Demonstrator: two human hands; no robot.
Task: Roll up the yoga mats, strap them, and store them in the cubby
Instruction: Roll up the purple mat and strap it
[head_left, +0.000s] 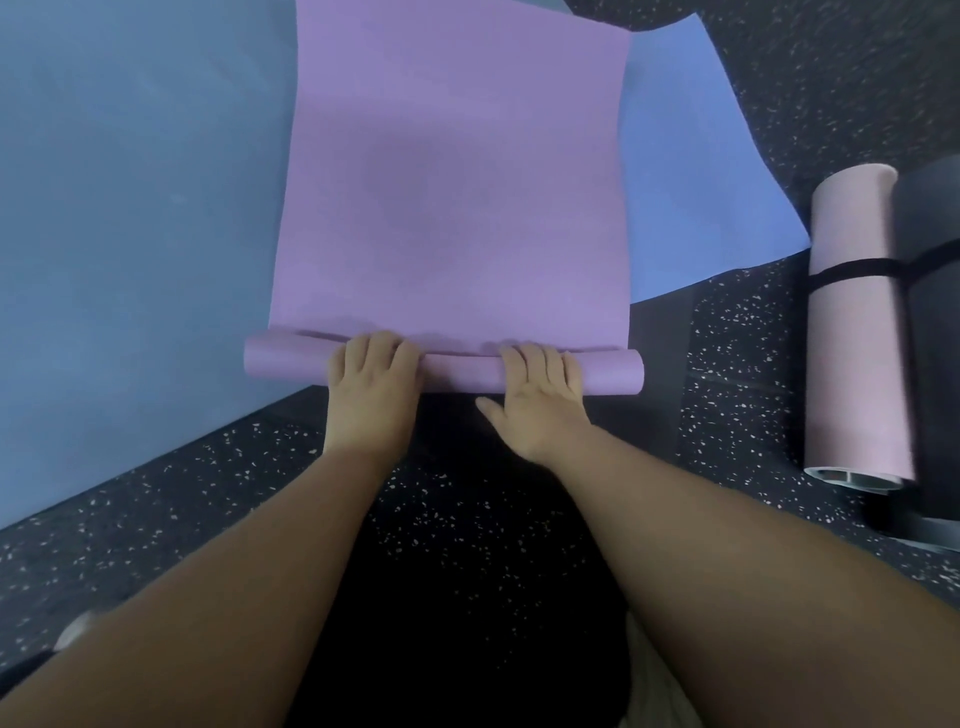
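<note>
A purple yoga mat (447, 182) lies flat on the floor, stretching away from me. Its near end is wound into a thin roll (457, 371). My left hand (371, 384) sits on the left part of the roll with its fingers curled over the top. On the right part my right hand (537, 400) does the same, with its thumb sticking out to the left. At the right lies a pink rolled mat (857, 338) with a black strap (852, 271) round it.
A grey-blue mat (130, 234) is spread out to the left, and a brighter blue mat (685, 182) lies partly under the purple one at the right. A dark grey rolled mat (935, 338) lies beside the pink one. The floor (467, 519) is black speckled rubber.
</note>
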